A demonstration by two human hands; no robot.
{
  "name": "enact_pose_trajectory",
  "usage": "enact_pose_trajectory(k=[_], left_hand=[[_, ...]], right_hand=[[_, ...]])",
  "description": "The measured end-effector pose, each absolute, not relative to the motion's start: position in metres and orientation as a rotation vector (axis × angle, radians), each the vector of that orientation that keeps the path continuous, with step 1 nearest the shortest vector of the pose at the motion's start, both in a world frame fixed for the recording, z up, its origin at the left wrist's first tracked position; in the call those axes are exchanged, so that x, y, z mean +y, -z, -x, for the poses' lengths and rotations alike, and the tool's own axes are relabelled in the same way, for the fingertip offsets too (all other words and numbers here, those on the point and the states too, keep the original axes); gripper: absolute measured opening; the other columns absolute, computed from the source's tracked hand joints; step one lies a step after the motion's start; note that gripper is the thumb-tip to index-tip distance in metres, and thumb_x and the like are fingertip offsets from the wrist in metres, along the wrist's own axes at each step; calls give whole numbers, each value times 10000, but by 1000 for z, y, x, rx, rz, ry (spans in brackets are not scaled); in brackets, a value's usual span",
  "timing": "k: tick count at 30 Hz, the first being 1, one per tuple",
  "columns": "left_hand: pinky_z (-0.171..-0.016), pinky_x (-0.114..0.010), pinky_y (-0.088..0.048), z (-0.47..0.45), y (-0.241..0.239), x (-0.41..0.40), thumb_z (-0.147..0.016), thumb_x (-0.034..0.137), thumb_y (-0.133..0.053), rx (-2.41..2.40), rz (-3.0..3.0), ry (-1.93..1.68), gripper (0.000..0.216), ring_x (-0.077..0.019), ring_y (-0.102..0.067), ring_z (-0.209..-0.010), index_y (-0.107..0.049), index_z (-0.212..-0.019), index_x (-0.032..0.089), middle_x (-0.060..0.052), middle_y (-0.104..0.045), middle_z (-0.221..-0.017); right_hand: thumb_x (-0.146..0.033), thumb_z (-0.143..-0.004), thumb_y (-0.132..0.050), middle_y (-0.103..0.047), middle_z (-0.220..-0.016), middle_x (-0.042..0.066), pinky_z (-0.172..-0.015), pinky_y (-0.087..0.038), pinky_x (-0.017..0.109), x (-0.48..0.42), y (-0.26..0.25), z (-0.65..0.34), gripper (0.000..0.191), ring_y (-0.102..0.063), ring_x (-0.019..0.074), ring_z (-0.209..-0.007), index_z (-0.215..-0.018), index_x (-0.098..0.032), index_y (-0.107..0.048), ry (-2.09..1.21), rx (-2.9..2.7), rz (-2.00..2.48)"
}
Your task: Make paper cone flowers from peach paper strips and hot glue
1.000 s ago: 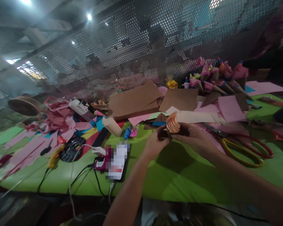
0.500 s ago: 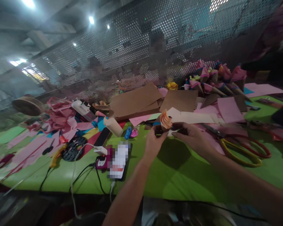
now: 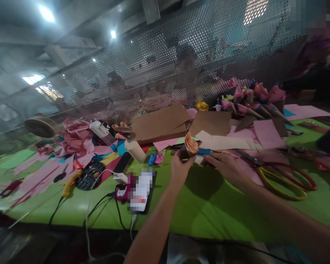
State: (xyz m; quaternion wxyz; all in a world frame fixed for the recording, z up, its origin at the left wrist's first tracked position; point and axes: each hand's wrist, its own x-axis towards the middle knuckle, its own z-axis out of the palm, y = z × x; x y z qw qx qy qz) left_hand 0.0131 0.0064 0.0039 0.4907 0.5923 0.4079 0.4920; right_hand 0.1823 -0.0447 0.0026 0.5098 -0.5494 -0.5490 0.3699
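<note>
- Tabletop [image 3: 206, 220]: green; cables hang over its front edge.
- Phone [image 3: 142, 192] near the front edge, left of the hands; power strip [image 3: 121, 193] just beside it.
- Glue gun [image 3: 68, 186] farther toward the left edge, touching a black disc [image 3: 90, 176].
- Left hand [image 3: 182, 165]: fingers grasping the orange swirl [image 3: 191, 143], its pleated top upright above them, over the tabletop's middle.
- Right hand [image 3: 222, 163]: fingers bent close together, near the swirl; whether they grip anything, cannot tell.
- Scissors [image 3: 260, 164] right of that hand, handles toward the right edge.
- Cream roll [image 3: 136, 151] left of the swirl, behind two small packets, blue [image 3: 151, 158] and pink [image 3: 159, 158].
- Cream paper [image 3: 222, 142] just behind the right hand.
- Cardboard [image 3: 161, 123] along the rear edge; paper cones [image 3: 254, 99] heaped at its right.
- Perforated screen [image 3: 154, 73] beyond the rear edge.
</note>
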Motion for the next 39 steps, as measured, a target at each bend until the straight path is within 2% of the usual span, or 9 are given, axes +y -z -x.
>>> enact_pose_trajectory(k=[2, 5, 7, 12, 16, 23, 26, 31, 39], left_hand=[[-790, -329, -554, -14, -5, 5, -710, 229, -795, 987, -1444, -1192, 242, -184, -692, -840, -677, -910, 162, -64, -756, -893], [-780, -330, -557, -15, -8, 3, -707, 215, -787, 987, -1453, -1166, 229, -189, -695, -831, -682, -903, 162, -63, -761, -878], [-767, -330, -558, -16, -9, 1, -699, 210, -788, 989, -1461, -1144, 219, -191, -698, -808, -686, -889, 167, -57, -762, -855], [-779, -341, -565, -20, -9, -1, -678, 137, -745, 996, -1483, -1119, 194, -199, -709, -804, -694, -862, 173, -52, -770, -847], [-785, -334, -563, -21, -5, -2, -691, 126, -740, 988, -1495, -1096, 195, -193, -708, -808, -681, -869, 176, -43, -763, -849], [-924, -378, -559, -21, 0, -3, -721, 99, -742, 811, -1419, -1060, 357, -205, -727, -938, -633, -1052, 176, -75, -767, -1000], [-967, -393, -549, -21, -1, -6, -788, 187, -739, 752, -1348, -1047, 368, -215, -722, -1015, -623, -1137, 180, -96, -764, -1092], [-931, -406, -563, -21, -3, -5, -797, 287, -769, 873, -1466, -968, 311, -244, -740, -968, -701, -1069, 154, -131, -781, -1077], [-902, -404, -588, -23, -3, -4, -743, 261, -796, 903, -1446, -1009, 301, -255, -762, -939, -746, -1018, 149, -118, -804, -1019]], right_hand=[[-553, -780, -709, -751, -769, 33, -640, -505, 325, -44, -1, -181, 345, -651, 195, -680, -850, -218, -755, -859, -1294, 1302], [-447, -740, -766, -787, -948, 56, -666, -541, 337, -43, 1, -180, 423, -677, 194, -720, -1095, -220, -731, -826, -1253, 1280], [-432, -756, -764, -790, -993, 68, -663, -548, 345, -43, 2, -180, 433, -678, 196, -718, -1131, -221, -719, -828, -1273, 1295], [-525, -782, -742, -793, -993, 71, -679, -568, 384, -44, -1, -179, 488, -681, 221, -727, -1158, -215, -715, -870, -1342, 1300], [-553, -773, -760, -791, -1037, 70, -785, -583, 414, -43, -4, -179, 449, -714, 258, -858, -1098, -244, -732, -880, -1342, 1262], [-551, -787, -740, -776, -1036, 80, -779, -576, 401, -45, -6, -183, 393, -719, 263, -872, -1026, -240, -728, -799, -1332, 1322], [-499, -795, -718, -772, -1003, 70, -777, -566, 402, -45, -7, -185, 312, -716, 263, -863, -984, -252, -727, -728, -1361, 1349], [-325, -736, -668, -765, -924, 40, -746, -541, 380, -45, -6, -183, 170, -691, 241, -797, -886, -267, -721, -599, -1413, 1350], [-202, -651, -620, -787, -937, 42, -747, -538, 367, -42, 7, -180, 331, -696, 243, -797, -957, -244, -738, -484, -1451, 1375]])
